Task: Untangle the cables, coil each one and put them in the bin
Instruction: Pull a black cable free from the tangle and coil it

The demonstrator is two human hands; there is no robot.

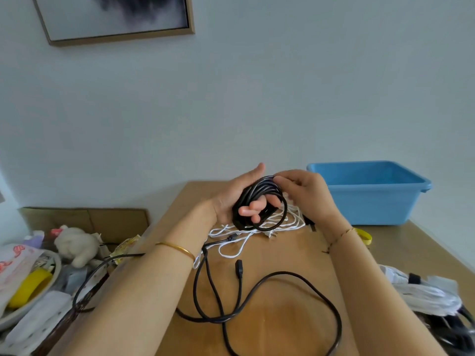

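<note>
My left hand [232, 199] grips a coil of black cable [259, 191], with its fingers curled through the loops. My right hand [305, 191] pinches the top of the same coil from the right. Both hands hover above a heap of white cable [282, 222] on the wooden table [282, 317]. A long loose black cable [290, 276] snakes over the table's near part, its plug [239, 268] lying free. The blue plastic bin [370, 194] stands at the table's far right corner; I see no cables in the part of its inside that shows.
A cardboard box [84, 219] and a clutter of bags, a plush toy [74, 245] and a yellow ring [28, 289] lie to the left of the table. White and black bundles [426, 296] lie at the right edge. A yellow strap [363, 236] sits near the bin.
</note>
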